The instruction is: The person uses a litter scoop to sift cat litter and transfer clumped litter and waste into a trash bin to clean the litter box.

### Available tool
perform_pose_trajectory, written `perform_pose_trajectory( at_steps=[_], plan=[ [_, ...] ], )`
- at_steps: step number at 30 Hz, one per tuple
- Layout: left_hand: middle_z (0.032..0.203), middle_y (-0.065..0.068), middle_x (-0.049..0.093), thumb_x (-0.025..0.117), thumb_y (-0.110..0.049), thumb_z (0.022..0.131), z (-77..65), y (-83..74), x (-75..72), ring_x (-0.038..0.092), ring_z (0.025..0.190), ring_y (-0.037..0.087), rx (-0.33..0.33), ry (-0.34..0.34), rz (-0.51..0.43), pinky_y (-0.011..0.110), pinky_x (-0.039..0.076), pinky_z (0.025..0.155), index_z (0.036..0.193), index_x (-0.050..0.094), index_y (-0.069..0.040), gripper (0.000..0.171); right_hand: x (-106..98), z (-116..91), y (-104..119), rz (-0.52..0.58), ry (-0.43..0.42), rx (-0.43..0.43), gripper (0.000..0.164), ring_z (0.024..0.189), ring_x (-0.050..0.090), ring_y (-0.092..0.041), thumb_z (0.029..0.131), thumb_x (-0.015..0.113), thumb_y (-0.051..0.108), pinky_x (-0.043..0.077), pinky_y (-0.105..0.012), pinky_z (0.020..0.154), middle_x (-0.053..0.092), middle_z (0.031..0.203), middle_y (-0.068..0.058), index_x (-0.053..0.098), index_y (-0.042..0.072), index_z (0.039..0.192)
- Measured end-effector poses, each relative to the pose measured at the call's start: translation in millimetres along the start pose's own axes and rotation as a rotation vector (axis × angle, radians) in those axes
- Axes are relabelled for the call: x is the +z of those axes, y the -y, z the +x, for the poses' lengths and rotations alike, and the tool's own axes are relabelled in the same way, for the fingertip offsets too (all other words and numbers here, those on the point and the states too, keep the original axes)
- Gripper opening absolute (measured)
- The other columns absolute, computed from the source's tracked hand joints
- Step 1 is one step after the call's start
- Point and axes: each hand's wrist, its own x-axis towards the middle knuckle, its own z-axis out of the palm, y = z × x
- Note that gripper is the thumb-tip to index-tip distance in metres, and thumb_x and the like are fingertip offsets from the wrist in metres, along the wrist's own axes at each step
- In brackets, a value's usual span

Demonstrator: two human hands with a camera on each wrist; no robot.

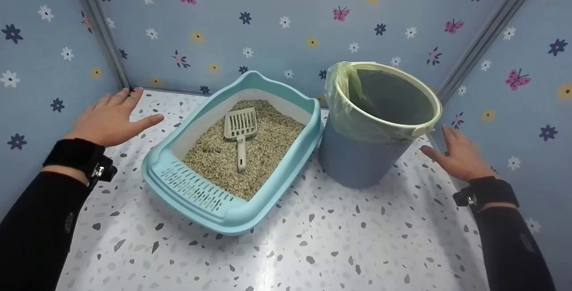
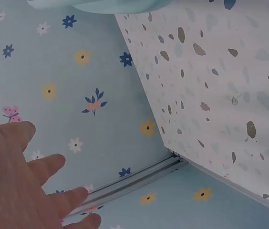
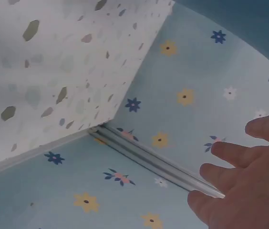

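A light blue litter box (image 1: 279, 188) full of grainy tan litter (image 1: 277, 134) stands in the middle of the head view. On the litter lies a beige slotted scoop (image 1: 241, 123), its handle toward the front. Right of the box is a blue-grey trash bin (image 1: 357, 161) with a cream rim and a thin yellowish-green bag (image 1: 342, 103) draped over its left side. My left hand (image 1: 109, 119), fingers spread, is left of the box, holding nothing. Beyond the bin's right side, my right hand (image 1: 462, 154) is likewise empty with fingers extended.
Flowered blue panels (image 1: 286, 23) enclose the white speckled surface (image 1: 313, 246) at the back and both sides. Grey metal strips (image 1: 487, 31) run up the two back corners. The litter box and bin stand close together near the back panel.
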Motion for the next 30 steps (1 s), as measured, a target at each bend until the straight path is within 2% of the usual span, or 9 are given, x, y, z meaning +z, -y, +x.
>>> perform_pose_trajectory(
  at_steps=[5,9,11,14,17,19,22,25,30],
  plan=[
    [0.175,0.041,0.015,0.039,-0.086,0.105,1.4,-9.2,-2.7,0.019,0.155,0.07,0.015,-0.016,0.006,0.09,0.021,0.115,0.178,-0.005,-0.013,0.112,-27,-6,19,0.149,-0.064,-0.034,0.096,0.16,0.012,-0.066,0.115,0.054,0.05,0.012,-0.084,0.124,0.008,0.176,-0.043,0.002,-0.005,0.175],
    [0.171,0.045,0.023,0.037,-0.086,0.106,2.6,-15.2,-5.2,0.028,0.151,0.069,0.018,-0.035,-0.016,0.089,0.036,0.105,0.178,-0.006,-0.014,0.11,-50,-9,46,0.218,-0.122,-0.064,0.092,0.161,0.015,-0.063,0.117,0.051,0.052,0.015,-0.087,0.122,0.01,0.179,-0.036,0.002,0.004,0.178],
    [0.171,0.045,0.024,0.035,-0.086,0.106,3.3,-18.4,-5.7,0.028,0.152,0.068,0.016,-0.04,-0.031,0.09,0.035,0.104,0.178,-0.007,-0.016,0.109,-58,-10,62,0.246,-0.149,-0.086,0.091,0.164,0.013,-0.059,0.116,0.051,0.054,0.015,-0.087,0.122,0.01,0.181,-0.032,0.003,0.008,0.179],
    [0.173,0.041,0.023,0.034,-0.085,0.107,4.8,-23.9,-4.4,0.028,0.154,0.066,0.022,-0.042,-0.05,0.092,0.03,0.105,0.178,-0.007,-0.017,0.107,-65,-10,88,0.275,-0.203,-0.152,0.094,0.167,0.008,-0.052,0.114,0.054,0.059,0.007,-0.082,0.127,0.013,0.182,-0.028,0.008,0.01,0.179],
    [0.176,0.037,0.019,0.034,-0.084,0.108,6.8,-27.9,-1.4,0.024,0.156,0.065,0.04,-0.031,-0.077,0.09,0.027,0.111,0.178,-0.008,-0.016,0.106,-66,-10,118,0.284,-0.254,-0.22,0.098,0.17,0.005,-0.045,0.111,0.057,0.065,-0.001,-0.074,0.131,0.014,0.183,-0.026,0.013,0.01,0.179],
    [0.176,0.038,0.019,0.034,-0.083,0.108,7.9,-30.3,0.2,0.025,0.156,0.066,0.047,-0.019,-0.089,0.087,0.031,0.112,0.178,-0.009,-0.015,0.107,-65,-10,138,0.264,-0.266,-0.243,0.102,0.17,0.005,-0.043,0.108,0.058,0.069,-0.003,-0.072,0.132,0.013,0.183,-0.024,0.014,0.011,0.179],
    [0.174,0.04,0.021,0.033,-0.085,0.107,9.8,-33.1,2.0,0.03,0.152,0.067,0.048,-0.007,-0.089,0.083,0.041,0.107,0.177,-0.012,-0.016,0.108,-62,-11,167,0.211,-0.281,-0.283,0.106,0.17,0.009,-0.043,0.105,0.06,0.075,0.004,-0.073,0.132,0.014,0.184,-0.023,0.017,0.012,0.179],
    [0.172,0.041,0.025,0.032,-0.086,0.106,11.3,-34.7,3.4,0.037,0.148,0.068,0.047,-0.009,-0.08,0.081,0.047,0.099,0.177,-0.014,-0.016,0.109,-57,-7,192,0.151,-0.323,-0.363,0.107,0.168,0.017,-0.043,0.103,0.061,0.077,0.013,-0.071,0.133,0.022,0.182,-0.022,0.026,0.009,0.177],
    [0.173,0.04,0.026,0.034,-0.086,0.106,13.9,-33.8,5.4,0.041,0.145,0.068,0.051,-0.014,-0.085,0.08,0.049,0.097,0.176,-0.016,-0.015,0.111,-41,5,231,0.076,-0.423,-0.525,0.105,0.163,0.032,-0.044,0.105,0.055,0.079,0.024,-0.063,0.133,0.039,0.173,-0.026,0.038,-0.002,0.17]
  ],
)
